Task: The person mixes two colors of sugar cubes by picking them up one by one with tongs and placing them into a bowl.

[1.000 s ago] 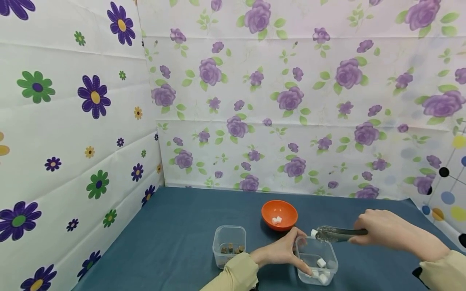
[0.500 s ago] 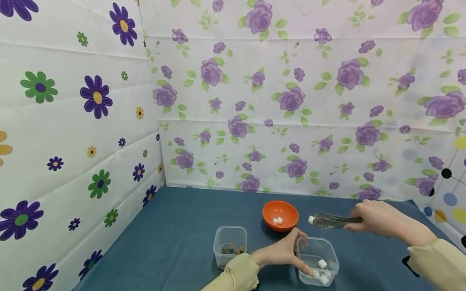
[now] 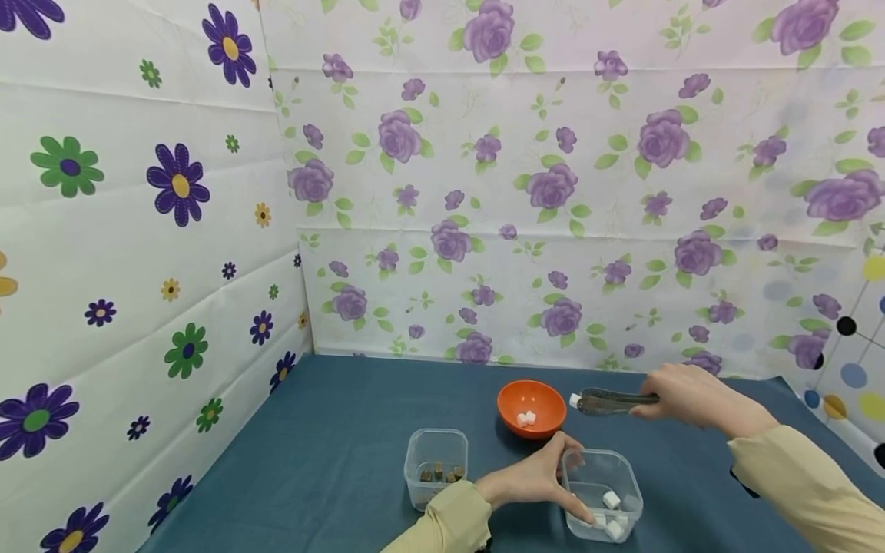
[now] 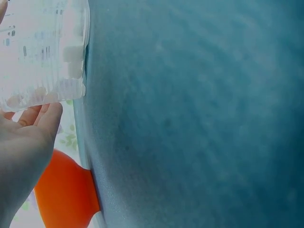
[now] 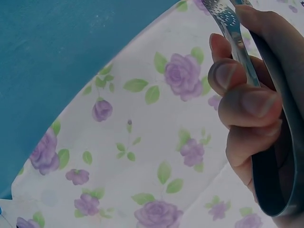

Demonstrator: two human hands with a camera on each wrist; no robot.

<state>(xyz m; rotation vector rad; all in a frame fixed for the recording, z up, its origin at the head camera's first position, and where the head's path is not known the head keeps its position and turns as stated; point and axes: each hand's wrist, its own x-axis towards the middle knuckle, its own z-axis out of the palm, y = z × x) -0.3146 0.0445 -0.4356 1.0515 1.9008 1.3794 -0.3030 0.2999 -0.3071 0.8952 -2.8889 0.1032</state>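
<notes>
My right hand (image 3: 681,395) grips metal tongs (image 3: 611,401) with dark handles. A white cube (image 3: 575,400) sits in their tips, just right of the orange bowl's rim. In the right wrist view my fingers (image 5: 251,102) curl round the tongs. My left hand (image 3: 535,480) holds a clear plastic container (image 3: 625,480) by its left side, thumb and fingers spread across it. Several white cubes (image 3: 611,500) lie inside. Seen from the left wrist, fingertips touch the wall of the container (image 4: 42,57). Two white cubes (image 3: 526,418) rest in the orange bowl (image 3: 508,395).
A second clear container (image 3: 435,442) with several brown cubes (image 3: 439,470) stands left of my left hand. A blue cloth (image 3: 332,430) covers the table. Flowered sheets (image 3: 484,192) hang at the back and left.
My right hand has lifted the tongs and white cube up from over the container and moved them left towards the orange bowl. My left hand stays at the container.
</notes>
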